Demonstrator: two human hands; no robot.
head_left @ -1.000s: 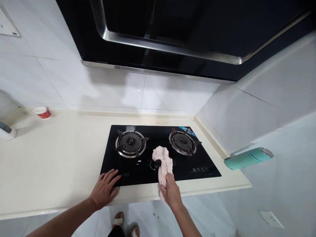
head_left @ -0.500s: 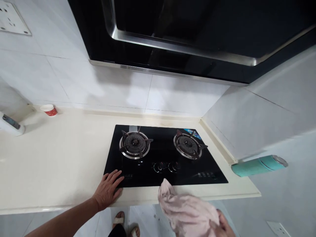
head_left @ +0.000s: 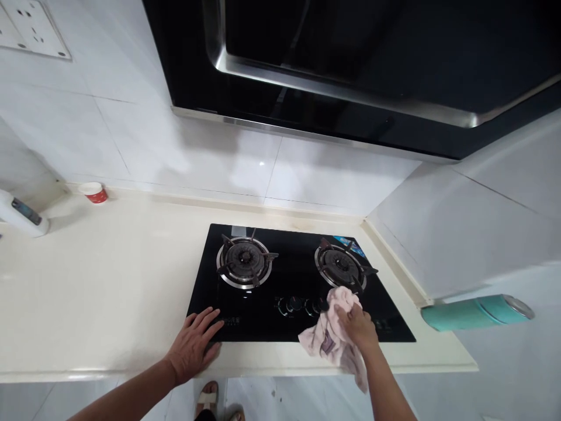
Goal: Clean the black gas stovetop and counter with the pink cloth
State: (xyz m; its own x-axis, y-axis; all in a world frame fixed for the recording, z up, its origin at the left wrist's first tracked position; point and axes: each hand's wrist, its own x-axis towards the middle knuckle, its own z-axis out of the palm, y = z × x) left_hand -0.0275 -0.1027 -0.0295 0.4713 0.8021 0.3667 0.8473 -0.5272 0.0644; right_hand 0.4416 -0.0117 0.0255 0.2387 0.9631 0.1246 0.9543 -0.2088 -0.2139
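Observation:
A black glass gas stove (head_left: 272,330) with two burners is set into the cream countertop (head_left: 109,292). My left hand (head_left: 195,345) lies flat with fingers spread, resting across the stove's front left corner and the counter edge. In my right hand (head_left: 358,327) is a crumpled pale pink cloth (head_left: 331,336), pressed on the stove front just right of the two control knobs (head_left: 302,305). Part of the cloth drapes over the counter's front edge. The right burner (head_left: 342,266) is just behind the cloth; the left burner (head_left: 244,262) sits farther from both hands.
A teal bottle (head_left: 477,311) stands at the counter's right end by the side wall. A red and white paper cup (head_left: 94,193) and a white bottle (head_left: 21,213) are at the far left. The black range hood (head_left: 328,93) overhangs the stove.
My right hand has brought the cloth up from below the counter's front edge onto the stove, beside the knobs. My left hand stays at the front left corner. The view has shifted slightly.

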